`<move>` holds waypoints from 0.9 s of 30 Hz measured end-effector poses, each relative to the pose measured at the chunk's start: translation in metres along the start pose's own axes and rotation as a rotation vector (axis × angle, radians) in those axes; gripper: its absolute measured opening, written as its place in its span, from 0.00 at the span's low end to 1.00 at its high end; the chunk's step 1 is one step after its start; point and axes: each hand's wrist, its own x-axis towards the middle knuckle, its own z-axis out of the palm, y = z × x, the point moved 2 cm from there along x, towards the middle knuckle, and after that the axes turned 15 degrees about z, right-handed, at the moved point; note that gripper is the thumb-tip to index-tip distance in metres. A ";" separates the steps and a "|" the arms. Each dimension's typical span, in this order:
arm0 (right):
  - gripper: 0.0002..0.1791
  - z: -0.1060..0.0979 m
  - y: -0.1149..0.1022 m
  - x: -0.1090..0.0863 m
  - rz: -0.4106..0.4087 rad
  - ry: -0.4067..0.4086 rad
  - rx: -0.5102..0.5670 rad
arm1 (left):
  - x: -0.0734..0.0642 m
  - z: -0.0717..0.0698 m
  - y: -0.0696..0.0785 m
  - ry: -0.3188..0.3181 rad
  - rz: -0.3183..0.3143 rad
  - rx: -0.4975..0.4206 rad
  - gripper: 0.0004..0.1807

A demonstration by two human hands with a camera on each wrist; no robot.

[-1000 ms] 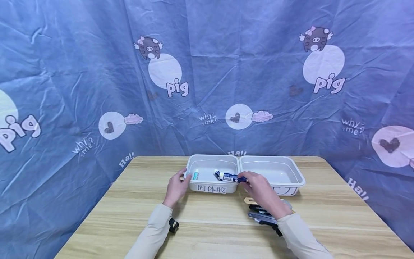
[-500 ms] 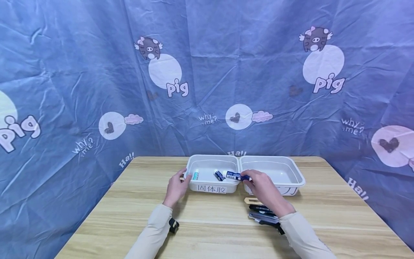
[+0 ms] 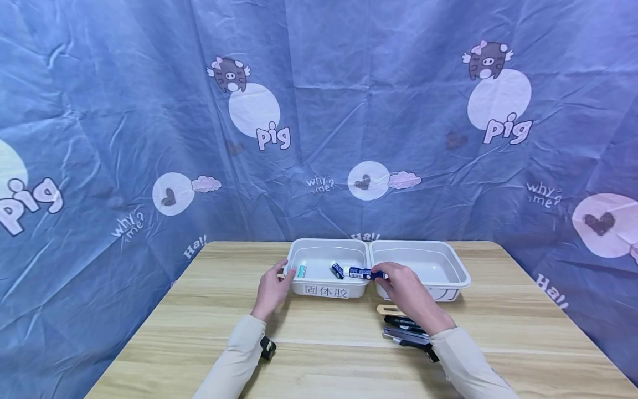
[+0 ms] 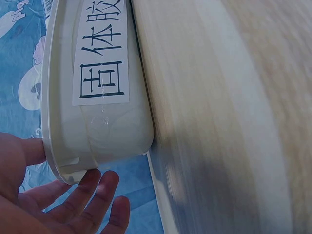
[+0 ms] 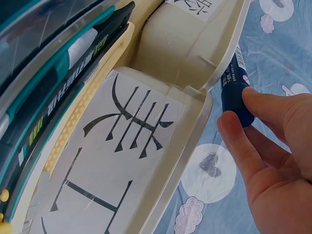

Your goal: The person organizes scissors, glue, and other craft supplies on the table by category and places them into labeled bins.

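Note:
My left hand (image 3: 272,289) grips the left end of a white plastic bin (image 4: 114,129), thumb over the rim and fingertips against the outside below it. My right hand (image 3: 406,291) pinches a dark blue glue stick (image 3: 358,272) by one end between thumb and fingertips. In the head view its pale end points left, over the right side of that bin. Another blue glue stick (image 3: 337,270) lies inside, just left of the held one. A teal and white glue stick (image 3: 302,270) lies near the bin's left end.
A second white bin (image 3: 423,246) stands against the first one's right side, its front label partly behind my right hand. Several utility knives (image 3: 406,334) lie on the wooden table (image 3: 329,343) under my right forearm. A blue printed cloth (image 3: 319,111) hangs behind.
The held glue stick has shifted slightly right with my right hand, uncovering more of the blue one in the bin. My left hand stays on the rim.

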 end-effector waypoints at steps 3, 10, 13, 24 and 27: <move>0.13 0.000 0.000 0.000 -0.003 0.000 0.003 | 0.000 0.000 -0.001 0.000 -0.006 -0.001 0.27; 0.14 0.000 -0.001 0.001 -0.012 0.007 -0.005 | 0.000 0.000 -0.001 -0.003 -0.001 0.008 0.26; 0.13 -0.001 -0.002 0.001 -0.007 0.006 -0.011 | 0.000 0.000 -0.001 -0.001 -0.003 0.007 0.26; 0.12 -0.002 -0.003 0.001 -0.047 0.060 -0.023 | -0.001 -0.001 0.001 -0.002 -0.011 -0.007 0.27; 0.12 -0.003 -0.004 0.000 -0.041 0.050 -0.028 | -0.002 0.000 0.000 -0.002 -0.012 -0.009 0.27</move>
